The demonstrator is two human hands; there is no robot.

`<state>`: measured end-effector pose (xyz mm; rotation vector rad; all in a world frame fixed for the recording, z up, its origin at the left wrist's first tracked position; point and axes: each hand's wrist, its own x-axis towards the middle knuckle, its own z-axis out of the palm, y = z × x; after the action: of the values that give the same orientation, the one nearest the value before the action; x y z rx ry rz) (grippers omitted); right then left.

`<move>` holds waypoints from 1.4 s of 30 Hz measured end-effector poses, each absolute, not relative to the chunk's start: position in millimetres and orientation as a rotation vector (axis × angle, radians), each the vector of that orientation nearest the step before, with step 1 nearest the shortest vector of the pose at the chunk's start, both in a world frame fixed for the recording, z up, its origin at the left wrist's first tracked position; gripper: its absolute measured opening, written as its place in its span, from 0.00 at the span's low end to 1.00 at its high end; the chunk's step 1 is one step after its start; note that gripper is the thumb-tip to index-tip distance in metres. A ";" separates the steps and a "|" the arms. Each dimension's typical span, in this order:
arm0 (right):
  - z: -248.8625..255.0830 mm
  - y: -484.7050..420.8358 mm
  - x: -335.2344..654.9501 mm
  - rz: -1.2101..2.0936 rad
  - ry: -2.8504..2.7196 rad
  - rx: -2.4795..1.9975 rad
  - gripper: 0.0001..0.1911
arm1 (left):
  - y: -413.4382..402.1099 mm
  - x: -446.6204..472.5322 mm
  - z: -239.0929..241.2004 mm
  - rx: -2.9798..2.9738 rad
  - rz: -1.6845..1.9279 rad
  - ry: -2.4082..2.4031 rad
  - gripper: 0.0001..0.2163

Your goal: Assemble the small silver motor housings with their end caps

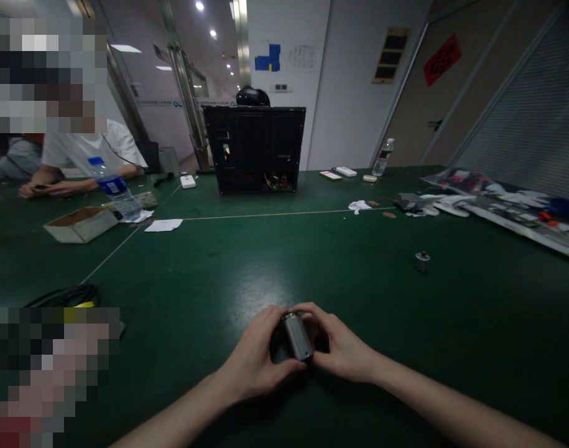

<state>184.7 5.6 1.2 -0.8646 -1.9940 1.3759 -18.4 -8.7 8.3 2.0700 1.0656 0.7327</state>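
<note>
A small grey metal block [298, 337] with long straight edges is between my two hands, tilted, just above or on the green tabletop. I cannot tell its exact kind. My left hand [259, 354] curls around its left side, with the thumb at the near end and the fingers at the far end. From the right, my right hand [342, 348] closes on it with thumb and fingers. Parts of the fingertips are hidden behind the block. Off to the right, a small part with a pale round disc [423, 257] stands on the table.
A black open-backed case [256, 149] stands at the far side. To the left are a water bottle [119, 190], an open box [81, 225] and black cable [63, 295]. Cluttered parts [512, 205] lie at right. A person in a white shirt [120, 143] sits far left.
</note>
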 end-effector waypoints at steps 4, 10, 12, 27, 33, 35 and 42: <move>-1.6 6.0 184.2 1.374 -1.972 -0.870 0.32 | -9.3 -19.1 5.0 2.067 0.708 1.084 0.30; -3.0 5.0 183.5 1.354 -1.961 -0.870 0.32 | -9.5 -19.3 3.2 2.055 0.730 1.071 0.30; -1.8 5.1 183.3 1.345 -1.952 -0.896 0.31 | -9.8 -18.4 4.4 2.019 0.763 1.091 0.31; -11.4 7.8 183.9 1.405 -1.850 -0.969 0.31 | -9.6 -15.5 11.4 1.941 0.799 1.148 0.24; -5.7 7.5 183.8 1.334 -1.918 -0.985 0.30 | -8.7 -16.5 9.1 1.963 0.798 1.134 0.25; -4.5 6.7 183.2 1.298 -1.942 -0.982 0.30 | -9.0 -16.8 8.8 1.975 0.789 1.128 0.25; -6.4 5.5 184.1 1.245 -2.030 -0.843 0.30 | -9.9 -16.3 8.8 2.076 0.744 1.047 0.24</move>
<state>184.1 5.5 -6.4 -0.8430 -2.0305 1.2449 -16.3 -9.9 8.8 2.0761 1.0471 0.7439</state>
